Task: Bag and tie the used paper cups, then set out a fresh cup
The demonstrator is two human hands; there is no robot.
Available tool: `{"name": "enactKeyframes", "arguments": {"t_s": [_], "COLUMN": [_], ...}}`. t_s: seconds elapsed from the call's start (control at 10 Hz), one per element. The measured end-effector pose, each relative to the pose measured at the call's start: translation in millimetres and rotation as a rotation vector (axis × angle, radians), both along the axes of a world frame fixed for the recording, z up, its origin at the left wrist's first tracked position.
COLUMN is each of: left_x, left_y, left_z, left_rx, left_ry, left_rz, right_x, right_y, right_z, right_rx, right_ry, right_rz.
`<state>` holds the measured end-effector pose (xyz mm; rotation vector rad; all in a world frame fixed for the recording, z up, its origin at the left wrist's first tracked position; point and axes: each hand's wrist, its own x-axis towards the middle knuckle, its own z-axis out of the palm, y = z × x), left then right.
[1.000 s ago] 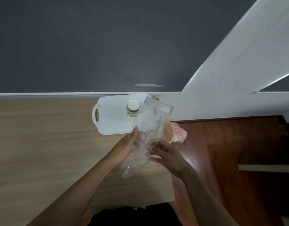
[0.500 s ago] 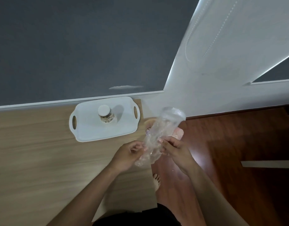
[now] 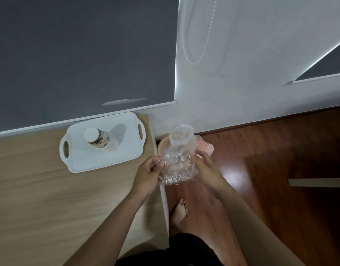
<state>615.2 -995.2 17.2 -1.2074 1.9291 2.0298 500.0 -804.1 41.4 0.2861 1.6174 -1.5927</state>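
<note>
I hold a crumpled clear plastic bag [image 3: 179, 160] past the table's right edge, over the floor. My left hand [image 3: 149, 174] pinches its left side and my right hand [image 3: 205, 167] grips its right side. The bag's far end shows a round, cup-like shape [image 3: 181, 136]; what is inside is unclear. A patterned paper cup [image 3: 97, 138] stands upside down on the white handled tray [image 3: 115, 160] at the back of the wooden table.
Behind the bag a tan bin [image 3: 162, 145] with a pinkish liner [image 3: 205, 147] sits on the dark wood floor against the white wall. The wooden table's right edge [image 3: 163, 192] runs beside my bare foot [image 3: 179, 210]. A blind cord [image 3: 196, 31] hangs on the wall.
The view has swung rightward, and my hands with the bag have drifted from over the table to beyond its right edge. The bag now looks more bunched between my hands.
</note>
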Motion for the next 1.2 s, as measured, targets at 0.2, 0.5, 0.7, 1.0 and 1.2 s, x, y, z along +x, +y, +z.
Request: {"name": "enactKeyframes", "arguments": {"t_s": [0.2, 0.5, 0.7, 1.0, 1.2], "left_x": [-35.5, -74.6, -96.2, -92.8, -71.4], "left_y": [12.4, 17.2, 16.5, 25.1, 28.5], "left_z": [-39.6, -139.7, -199.1, -224.1, -205.6], "left_rx": [-0.038, -0.078, -0.126, -0.350, -0.395], "left_ry": [-0.131, -0.345, -0.436, -0.411, -0.262], "left_rz": [-0.141, -0.259, -0.341, -0.470, -0.425], "right_x": [-4.3, -39.4, -57.1, -54.7, -43.9], "right_y": [10.5, 13.3, 12.9, 22.6, 9.4], "right_z": [-53.3, -164.8, -246.6, -392.1, -324.8], "right_rx": [0.023, 0.204, 0.379, 0.486, 0.370], "right_ry": [-0.068, -0.111, 0.001, 0.206, 0.125], "right_rz": [-0.002, 0.063, 0.158, 0.357, 0.274]}}
